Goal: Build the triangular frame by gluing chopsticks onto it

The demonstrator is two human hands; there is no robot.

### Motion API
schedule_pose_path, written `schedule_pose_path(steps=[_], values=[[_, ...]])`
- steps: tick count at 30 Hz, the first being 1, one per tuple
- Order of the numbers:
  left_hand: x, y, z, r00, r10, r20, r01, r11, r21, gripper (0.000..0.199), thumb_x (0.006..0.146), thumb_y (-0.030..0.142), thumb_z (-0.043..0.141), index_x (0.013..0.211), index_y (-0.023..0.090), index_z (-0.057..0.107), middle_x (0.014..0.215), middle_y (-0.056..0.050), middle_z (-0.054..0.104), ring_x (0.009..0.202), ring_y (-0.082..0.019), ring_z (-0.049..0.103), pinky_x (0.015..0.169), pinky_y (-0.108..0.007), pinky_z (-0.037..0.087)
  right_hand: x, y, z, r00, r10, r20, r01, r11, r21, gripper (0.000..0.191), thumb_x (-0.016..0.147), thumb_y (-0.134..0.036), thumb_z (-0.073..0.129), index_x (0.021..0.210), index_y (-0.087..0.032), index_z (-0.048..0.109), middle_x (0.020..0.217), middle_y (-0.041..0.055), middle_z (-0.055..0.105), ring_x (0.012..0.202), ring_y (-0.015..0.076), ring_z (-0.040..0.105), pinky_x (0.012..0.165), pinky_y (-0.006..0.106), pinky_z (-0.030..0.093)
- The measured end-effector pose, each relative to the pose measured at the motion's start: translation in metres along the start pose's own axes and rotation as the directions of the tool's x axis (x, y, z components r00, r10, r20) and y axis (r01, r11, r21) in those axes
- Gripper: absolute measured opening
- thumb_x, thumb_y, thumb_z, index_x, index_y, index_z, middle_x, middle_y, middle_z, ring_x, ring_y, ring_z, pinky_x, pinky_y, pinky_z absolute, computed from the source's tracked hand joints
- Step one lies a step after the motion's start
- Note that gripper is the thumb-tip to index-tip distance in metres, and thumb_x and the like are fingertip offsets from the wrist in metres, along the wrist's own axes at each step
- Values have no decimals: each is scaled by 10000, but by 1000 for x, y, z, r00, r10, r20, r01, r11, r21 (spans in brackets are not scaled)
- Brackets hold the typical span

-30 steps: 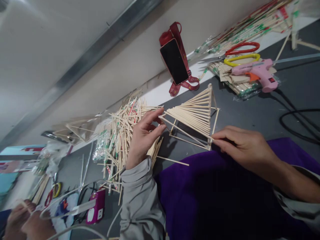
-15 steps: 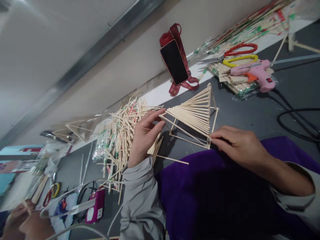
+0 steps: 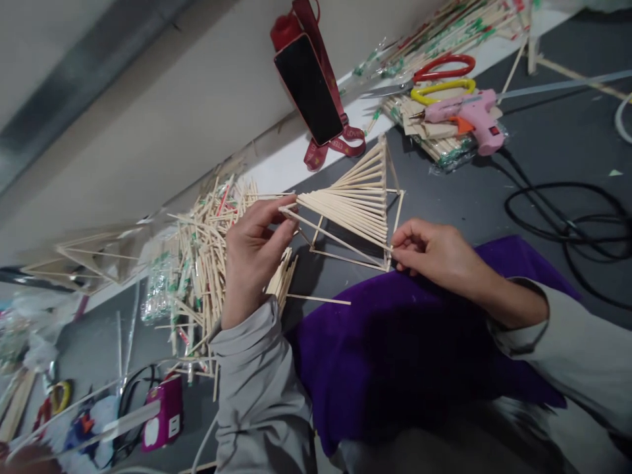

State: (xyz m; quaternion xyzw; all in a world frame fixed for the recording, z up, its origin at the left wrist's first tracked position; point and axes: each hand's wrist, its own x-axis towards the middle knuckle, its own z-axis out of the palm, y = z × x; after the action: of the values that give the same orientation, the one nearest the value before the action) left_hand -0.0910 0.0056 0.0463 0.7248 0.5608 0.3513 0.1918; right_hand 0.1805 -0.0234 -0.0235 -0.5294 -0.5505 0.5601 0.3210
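Observation:
A frame of thin wooden sticks (image 3: 348, 205) stands on the grey table, with a row of sticks fanned across it in a twisting surface. My left hand (image 3: 257, 245) curls around its left corner, index finger and thumb on the stick ends there. At the lower right corner, my right hand (image 3: 432, 253) pinches the end of the nearest stick of the row between thumb and fingers. A large heap of loose sticks (image 3: 200, 253) lies left of and behind my left hand. One single stick (image 3: 320, 299) points out beneath the frame.
A pink glue gun (image 3: 469, 115) and red-and-yellow scissors (image 3: 442, 79) lie on packed sticks at the back right. Black cable (image 3: 567, 224) coils at right. A phone (image 3: 309, 89) leans on a red bottle (image 3: 286, 31). A magenta box (image 3: 162, 415) sits lower left. Purple cloth (image 3: 326, 342) covers the front edge.
The view has shifted, so everything sits further left and a little higher. Both hands stay at the same corners of the frame; my right fingers have curled in more. The other person's hands at lower left have mostly left view.

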Motion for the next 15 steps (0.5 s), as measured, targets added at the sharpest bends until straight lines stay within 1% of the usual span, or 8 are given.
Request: schedule_pose_path(steps=[3,6,11,15], values=[[0,2,1,1000,12,-7,-11,1000,25,306,852,266,669,1154,268,720,1073,-26,702,894,-150,651,663,-243,492,1,2,1,998,41,52,-45,995,88,121,761,-169,648,866,-179,590,636,-11,626,569,118,634,479,201,487],[1,2,1,1000,13,-11,-12,999,39,300,847,272,671,1142,264,723,1062,-23,703,857,-143,646,633,-240,483,2,3,2,996,61,61,-69,988,142,169,748,-132,646,893,-180,573,648,-15,619,591,122,653,466,183,482],[2,0,2,1000,6,-25,-5,999,43,305,834,265,680,1135,262,729,1045,-20,706,815,-135,638,609,-238,474,4,3,3,994,89,62,-97,985,140,236,747,-96,629,970,-167,597,682,-11,622,583,117,656,458,182,477],[3,0,2,1000,-5,-29,6,999,35,308,826,253,683,1129,266,733,1026,-19,707,775,-123,623,603,-237,473,5,6,4,996,47,70,-55,991,119,175,775,-134,622,948,-158,623,671,-8,622,595,115,659,473,180,471]])
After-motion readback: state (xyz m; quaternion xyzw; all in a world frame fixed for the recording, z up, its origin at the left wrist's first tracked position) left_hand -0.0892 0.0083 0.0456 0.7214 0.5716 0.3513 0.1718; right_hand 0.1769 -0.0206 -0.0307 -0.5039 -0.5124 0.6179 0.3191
